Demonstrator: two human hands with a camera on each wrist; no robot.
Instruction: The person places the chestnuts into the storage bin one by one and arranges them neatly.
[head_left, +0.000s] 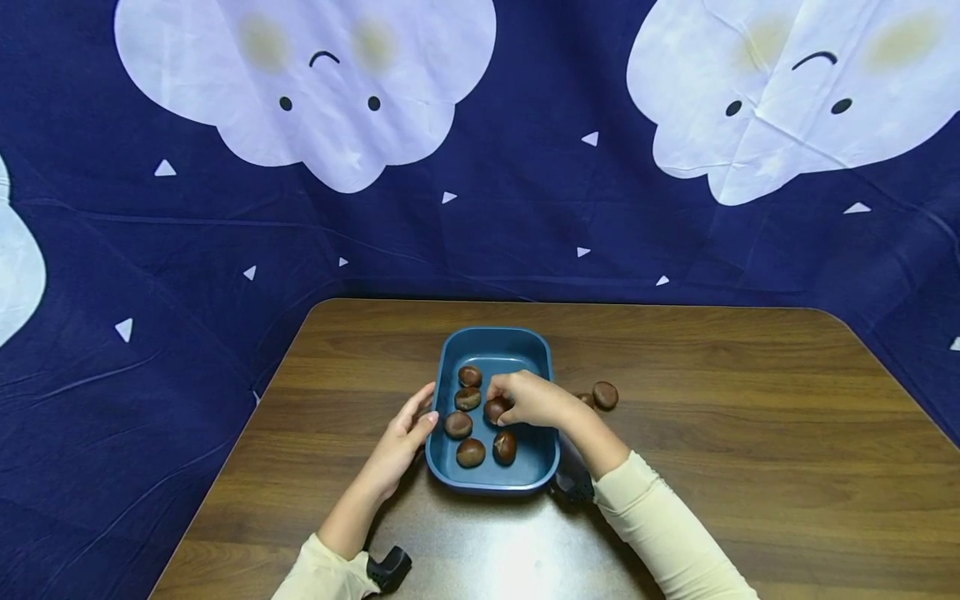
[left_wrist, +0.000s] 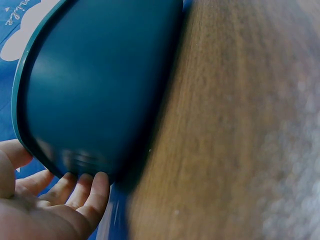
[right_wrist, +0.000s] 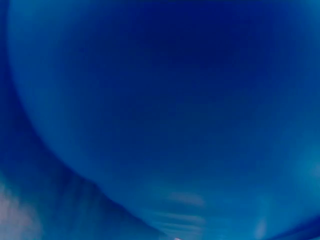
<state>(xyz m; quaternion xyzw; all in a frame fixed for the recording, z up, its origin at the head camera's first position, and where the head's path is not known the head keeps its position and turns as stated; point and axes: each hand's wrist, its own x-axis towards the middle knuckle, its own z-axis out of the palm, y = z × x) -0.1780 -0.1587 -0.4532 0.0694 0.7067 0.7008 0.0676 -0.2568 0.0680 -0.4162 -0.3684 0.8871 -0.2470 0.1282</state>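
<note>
A deep blue rectangular container [head_left: 495, 481] with rounded corners stands on the table. Inside, my right hand [head_left: 534, 398] pinches a brown chestnut [head_left: 496, 409] between thumb and fingers, low over the container's floor. Several other chestnuts lie in it, mostly along the left side, with one chestnut [head_left: 505, 447] nearer the front. My left hand [head_left: 401, 442] rests its fingers against the outside of the left wall; in the left wrist view its fingertips [left_wrist: 101, 181] touch the blue wall. The right wrist view is filled by a blurred blue surface, so the held chestnut cannot be seen there.
To the right of the container, a chestnut [head_left: 605, 395] lies on the wooden table [head_left: 750, 433], beside a second chestnut [head_left: 587, 400] partly hidden by my right forearm. Behind the table hangs a dark blue cloth [head_left: 525, 225] with clouds.
</note>
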